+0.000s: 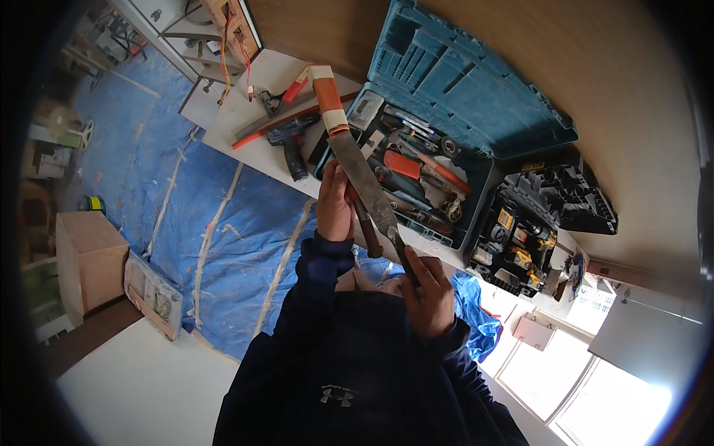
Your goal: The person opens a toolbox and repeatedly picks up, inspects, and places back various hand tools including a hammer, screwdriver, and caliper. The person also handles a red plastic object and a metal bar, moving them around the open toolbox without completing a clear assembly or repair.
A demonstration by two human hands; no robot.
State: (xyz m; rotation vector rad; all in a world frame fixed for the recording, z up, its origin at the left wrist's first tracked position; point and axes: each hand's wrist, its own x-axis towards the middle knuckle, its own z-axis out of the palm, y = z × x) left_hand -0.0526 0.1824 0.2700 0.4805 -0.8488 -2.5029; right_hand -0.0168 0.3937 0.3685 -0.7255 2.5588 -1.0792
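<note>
Across the middle of the head view slants a long flat metal file (368, 171), its far end covered in orange and white. Its narrow near end runs into my right hand (431, 301), whose fingers close on it. My left hand (335, 209) is closed beside the file, around a tool with a brown handle (366, 229) and a bit of red; the file hides the rest of it. Beyond my hands, a teal toolbox (476, 238) stands with its lid raised, full of hand tools. A black cordless drill (291, 141) lies to its left.
An open black case (513, 238) with yellow-black power tools stands right of the toolbox. Red-edged bars (275, 126) lie on the white worktop (223, 134). Blue sheeting (245, 245) with tape strips covers the floor. A wooden box (93, 256) stands at the left.
</note>
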